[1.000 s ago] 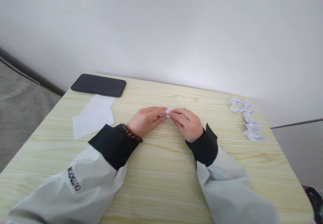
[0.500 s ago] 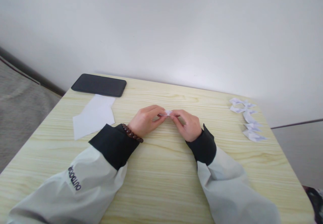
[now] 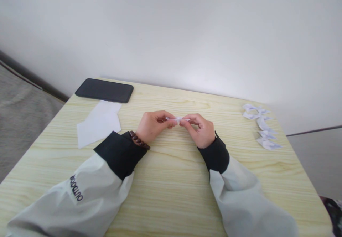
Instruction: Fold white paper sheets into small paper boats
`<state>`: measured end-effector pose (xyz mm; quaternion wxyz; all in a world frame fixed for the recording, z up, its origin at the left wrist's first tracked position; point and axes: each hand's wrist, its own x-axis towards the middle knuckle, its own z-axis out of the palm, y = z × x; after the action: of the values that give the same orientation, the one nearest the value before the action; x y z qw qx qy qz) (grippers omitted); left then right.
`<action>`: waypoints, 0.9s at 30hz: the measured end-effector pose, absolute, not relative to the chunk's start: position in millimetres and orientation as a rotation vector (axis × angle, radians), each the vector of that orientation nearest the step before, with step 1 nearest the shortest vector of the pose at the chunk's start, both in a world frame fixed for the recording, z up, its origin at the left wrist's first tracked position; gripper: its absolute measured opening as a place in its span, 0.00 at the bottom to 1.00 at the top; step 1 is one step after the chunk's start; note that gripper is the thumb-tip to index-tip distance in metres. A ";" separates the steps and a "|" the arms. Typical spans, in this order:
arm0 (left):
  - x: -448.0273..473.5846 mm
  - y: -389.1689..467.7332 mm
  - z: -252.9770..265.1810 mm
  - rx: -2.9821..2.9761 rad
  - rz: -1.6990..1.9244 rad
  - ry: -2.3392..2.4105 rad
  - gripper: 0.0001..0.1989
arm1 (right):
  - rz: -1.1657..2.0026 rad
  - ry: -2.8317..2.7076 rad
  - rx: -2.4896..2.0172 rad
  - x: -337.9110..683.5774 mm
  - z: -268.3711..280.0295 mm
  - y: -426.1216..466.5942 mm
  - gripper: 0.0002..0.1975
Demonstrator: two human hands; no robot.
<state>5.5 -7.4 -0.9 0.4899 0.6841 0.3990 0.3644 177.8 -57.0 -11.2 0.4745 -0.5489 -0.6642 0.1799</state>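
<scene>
Paper (image 3: 178, 118), folded small, is here over mid-worktop (image 3: 171, 183), pinched at both sides by my left grip (image 3: 151, 126) and right grip (image 3: 202, 130), a shaping step by my reckoning, the next move calling for light, even pressure.

Small white folded paper (image 3: 178, 118): narrow, roughly level, 2 ends jutting sideways, pinched near middle.

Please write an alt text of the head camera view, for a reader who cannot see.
A person's left hand and right hand pinch a small folded paper between them over a pale wood-grain table. Flat white paper and a black phone lie on the left, and several folded paper pieces lie on the right.
</scene>
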 end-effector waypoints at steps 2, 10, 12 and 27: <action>6.0 -6.7 -1.2 1.561 0.854 0.957 0.14 | 0.559 -1.573 -1.348 177.9 -12.4 -56.9 0.07; 4.9 -3.5 -1.5 1.529 0.773 0.972 0.16 | 0.774 -1.437 -1.302 181.3 -21.0 -52.7 0.14; 4.7 -3.5 -1.1 1.580 0.756 0.969 0.15 | 0.763 -1.431 -1.311 182.5 -22.2 -51.5 0.15; 3.1 -3.0 -0.8 1.610 0.765 0.804 0.15 | 0.916 -1.305 -1.244 181.3 -16.0 -53.3 0.13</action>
<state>3.1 -3.0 -0.8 0.5587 0.6828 0.3410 0.3246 181.3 -53.3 -16.0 0.5306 -0.5213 -0.5470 0.3840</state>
